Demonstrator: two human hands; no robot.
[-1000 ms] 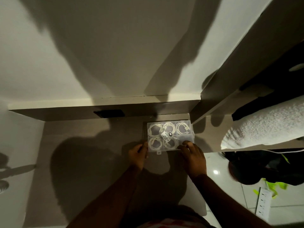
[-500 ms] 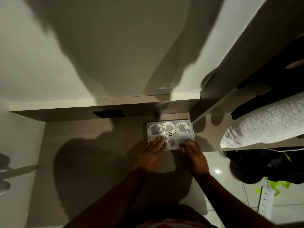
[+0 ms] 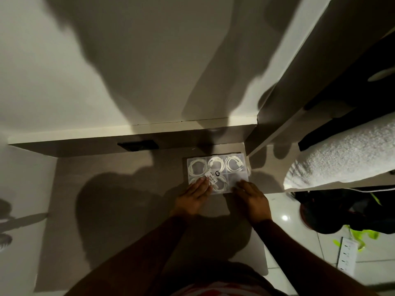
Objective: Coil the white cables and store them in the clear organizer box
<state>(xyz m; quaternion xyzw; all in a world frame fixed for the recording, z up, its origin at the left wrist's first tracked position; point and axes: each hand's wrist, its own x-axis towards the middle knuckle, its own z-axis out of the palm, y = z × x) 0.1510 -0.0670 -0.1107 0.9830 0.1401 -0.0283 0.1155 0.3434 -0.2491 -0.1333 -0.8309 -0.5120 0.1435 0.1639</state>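
Your clear organizer box (image 3: pixel 218 174) lies flat on the grey surface (image 3: pixel 111 199), pushed toward the far right corner, just beside the white cabinet side (image 3: pixel 277 116). Through its lid you can see 5 coiled white cables (image 3: pixel 215 164), 3 in the far row of compartments and 2 in the near row; the near right compartment looks bare. A small white sticker (image 3: pixel 210 175) with dark print sits near the middle of the lid.

Your left hand (image 3: pixel 193 198) lies flat on the box's near left corner, fingers stretched out together and pressing on the lid, so this grip pinches nothing. Your right hand (image 3: pixel 251 199) rests at the near right corner with its fingers bent down onto the box edge; you cannot tell from here whether they hook the rim or only press on it.

To the right, a white textured towel (image 3: pixel 342 154) lies on a lower shelf, and a white power strip (image 3: pixel 347 256) lies on the tiled floor (image 3: pixel 286 263).
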